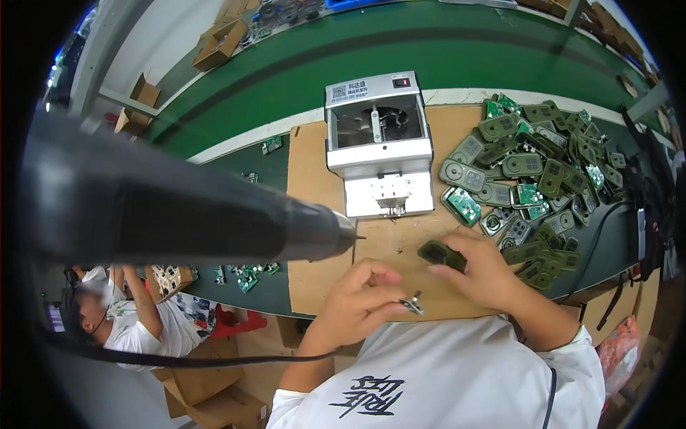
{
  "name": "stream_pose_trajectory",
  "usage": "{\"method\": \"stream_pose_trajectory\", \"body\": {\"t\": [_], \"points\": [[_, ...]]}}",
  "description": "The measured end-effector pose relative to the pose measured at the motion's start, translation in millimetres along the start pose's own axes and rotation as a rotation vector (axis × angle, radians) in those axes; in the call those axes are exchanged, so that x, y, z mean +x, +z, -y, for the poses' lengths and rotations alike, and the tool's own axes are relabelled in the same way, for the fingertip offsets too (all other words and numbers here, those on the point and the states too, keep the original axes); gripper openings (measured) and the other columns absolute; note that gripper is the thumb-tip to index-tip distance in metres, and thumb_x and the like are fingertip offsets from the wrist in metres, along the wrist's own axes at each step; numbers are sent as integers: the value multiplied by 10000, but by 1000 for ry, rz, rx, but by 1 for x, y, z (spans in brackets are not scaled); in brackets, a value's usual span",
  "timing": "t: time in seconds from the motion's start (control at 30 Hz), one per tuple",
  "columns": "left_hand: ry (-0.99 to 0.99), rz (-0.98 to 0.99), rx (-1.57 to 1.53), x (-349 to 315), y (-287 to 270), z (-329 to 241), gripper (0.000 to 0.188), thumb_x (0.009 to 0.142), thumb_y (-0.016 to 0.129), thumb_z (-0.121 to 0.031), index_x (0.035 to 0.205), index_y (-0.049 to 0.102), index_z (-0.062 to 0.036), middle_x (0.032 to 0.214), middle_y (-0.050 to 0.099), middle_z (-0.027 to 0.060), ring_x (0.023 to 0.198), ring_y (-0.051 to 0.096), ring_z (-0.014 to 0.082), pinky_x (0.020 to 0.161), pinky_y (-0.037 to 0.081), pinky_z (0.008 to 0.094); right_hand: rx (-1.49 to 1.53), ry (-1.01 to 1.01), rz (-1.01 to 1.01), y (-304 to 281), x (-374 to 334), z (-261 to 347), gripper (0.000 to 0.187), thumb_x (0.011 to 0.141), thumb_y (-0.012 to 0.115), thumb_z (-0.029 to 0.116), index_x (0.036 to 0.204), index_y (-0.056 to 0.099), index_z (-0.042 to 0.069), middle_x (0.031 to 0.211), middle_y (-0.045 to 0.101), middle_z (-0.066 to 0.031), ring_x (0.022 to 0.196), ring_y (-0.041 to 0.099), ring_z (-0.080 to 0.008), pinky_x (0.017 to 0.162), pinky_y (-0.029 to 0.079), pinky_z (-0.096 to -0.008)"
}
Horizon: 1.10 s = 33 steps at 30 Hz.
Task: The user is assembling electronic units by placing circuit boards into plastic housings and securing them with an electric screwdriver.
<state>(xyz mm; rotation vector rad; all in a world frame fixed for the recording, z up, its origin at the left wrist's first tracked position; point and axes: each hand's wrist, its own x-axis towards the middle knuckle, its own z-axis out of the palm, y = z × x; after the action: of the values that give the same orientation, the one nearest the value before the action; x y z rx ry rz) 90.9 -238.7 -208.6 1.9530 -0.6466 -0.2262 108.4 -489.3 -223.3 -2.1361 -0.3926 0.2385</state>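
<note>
"Just up and right of your left pinch, what do you have?"

"One dark green case (434,252), at the fingertips of your right hand (486,273), over the cardboard (314,179). Long axis slants from its free left end down toward your right palm. Your right hand is the nearer and has hold of it."

"State of each grip?"

"Right: thumb and fingers part closed, spread about the case's breadth. Left hand (361,300): thumb and forefinger almost together on a small metal piece (412,305), which sits below and left of the case, apart from it."

"Beyond and beside your grips?"

"Silver machine (386,161) beyond both; more green cases (522,166) heaped past your right grip."

"Hard to make out?"

"The case's right end, covered by your fingers. The metal piece's shape, too small to tell. A dark tool (207,207) juts in from your left, blurred; you cannot judge its tip's height above the cardboard."
</note>
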Motion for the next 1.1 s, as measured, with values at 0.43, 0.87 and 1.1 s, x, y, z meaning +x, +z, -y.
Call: {"method": "stream_pose_trajectory", "body": {"t": [0.43, 0.87, 1.1], "points": [[132, -44, 270, 31, -1, -32, 163, 691, 789, -156, 819, 704, -102, 1197, 561, 139, 1094, 524, 342, 926, 391, 454, 626, 274, -4, -5, -12, 31, 268, 820, 693, 19, 1067, 595, -7, 902, 678, -102, 813, 667, -134, 721, 546, -261], [-37, -212, -127, 17, 17, -17, 159, 697, 818, -93, 831, 737, -70, 1135, 561, 167, 1091, 544, 295, 918, 431, 390, 787, -73, 65, -19, -10, 34, 395, 796, 750, 95, 1172, 653, 23, 1010, 652, -110, 950, 638, -211, 841, 514, -301], [-97, -302, -200, 15, 28, -18, 239, 691, 830, -79, 894, 710, -36, 1113, 553, 167, 1052, 557, 267, 895, 458, 365, 360, -230, -38, -17, -11, 32, 331, 774, 774, 107, 1099, 711, 89, 1004, 651, -82, 901, 634, -199, 759, 508, -285]]}}
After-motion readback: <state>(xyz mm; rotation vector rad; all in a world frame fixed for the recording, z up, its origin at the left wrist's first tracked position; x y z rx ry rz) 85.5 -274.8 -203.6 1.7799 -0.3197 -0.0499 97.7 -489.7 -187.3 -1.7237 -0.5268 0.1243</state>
